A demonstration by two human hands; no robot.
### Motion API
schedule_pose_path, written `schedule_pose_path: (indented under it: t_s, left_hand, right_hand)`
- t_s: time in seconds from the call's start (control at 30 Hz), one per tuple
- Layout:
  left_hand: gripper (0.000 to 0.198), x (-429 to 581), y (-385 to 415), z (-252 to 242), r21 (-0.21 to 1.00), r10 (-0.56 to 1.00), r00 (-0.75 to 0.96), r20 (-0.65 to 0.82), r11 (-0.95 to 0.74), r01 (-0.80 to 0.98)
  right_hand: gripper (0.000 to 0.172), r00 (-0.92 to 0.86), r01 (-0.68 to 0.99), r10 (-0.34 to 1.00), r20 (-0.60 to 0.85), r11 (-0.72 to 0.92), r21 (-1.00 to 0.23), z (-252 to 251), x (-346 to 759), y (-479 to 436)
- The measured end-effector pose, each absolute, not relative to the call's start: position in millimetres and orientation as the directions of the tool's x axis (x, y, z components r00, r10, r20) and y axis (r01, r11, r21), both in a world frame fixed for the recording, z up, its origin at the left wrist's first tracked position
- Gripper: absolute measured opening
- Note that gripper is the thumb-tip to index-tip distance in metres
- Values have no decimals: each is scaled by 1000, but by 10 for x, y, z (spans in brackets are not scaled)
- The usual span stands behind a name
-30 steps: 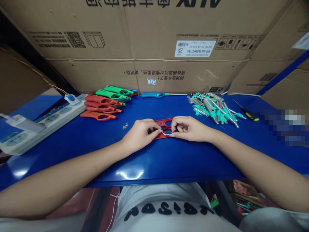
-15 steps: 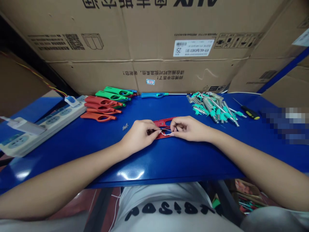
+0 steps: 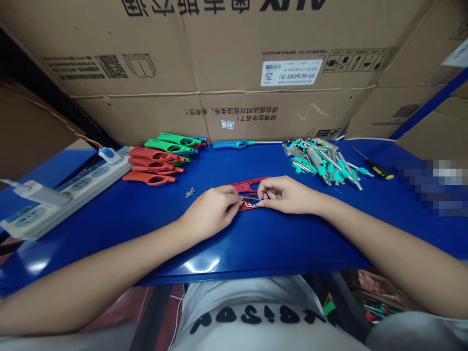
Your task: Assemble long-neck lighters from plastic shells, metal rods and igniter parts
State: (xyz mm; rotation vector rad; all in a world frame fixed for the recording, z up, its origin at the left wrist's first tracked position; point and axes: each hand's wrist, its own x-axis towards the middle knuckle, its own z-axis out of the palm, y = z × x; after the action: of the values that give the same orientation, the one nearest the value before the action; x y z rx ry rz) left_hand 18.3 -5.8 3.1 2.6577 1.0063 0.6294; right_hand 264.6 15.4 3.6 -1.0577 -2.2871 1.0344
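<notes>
A red plastic lighter shell (image 3: 245,187) lies flat on the blue table (image 3: 234,234) in front of me. My left hand (image 3: 212,209) is closed, pinching a thin white wire (image 3: 251,203) at the shell's near side. From the right, my right hand (image 3: 287,195) rests on the shell with its fingers pinched over the same spot. Both hands touch the shell, and their fingers hide much of it.
A stack of red and green lighter shells (image 3: 157,161) lies at the back left beside a white power strip (image 3: 62,190). A blue lighter (image 3: 234,144) lies by the cardboard boxes (image 3: 234,73). Metal tubes with teal ends (image 3: 321,163), a screwdriver (image 3: 376,168) and a small spring (image 3: 189,193) also lie there.
Both hands stay on the red shell; the fingers shifted slightly, and the view drifted a little.
</notes>
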Motion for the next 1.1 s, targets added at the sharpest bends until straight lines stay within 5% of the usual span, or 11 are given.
schedule_pose_path:
  t_s: [0.2,0.33,0.53,0.73,1.1]
  left_hand:
    - [28,209,-249,159,43,697,689,198,-709,704]
    - [30,209,-343,219,-38,689,706,165,-711,702]
    - [29,165,-211,165,221,684,706,184,-728,649]
    - [36,187,-133,55,472,727,625,283,-673,569]
    - [32,230,-142,-20,500,706,635,315,-692,521]
  right_hand:
    - [18,-639,456,766,75,456,-764,11,2649,168]
    - [16,-652,449,750,116,504,-738,22,2655,159]
    - [19,-752,372,636,172,626,-686,77,2682,123]
    - [24,-661,475,710,243,647,-597,17,2688,162]
    - [19,-704,547,669,238,725,-418,-13,2694,158]
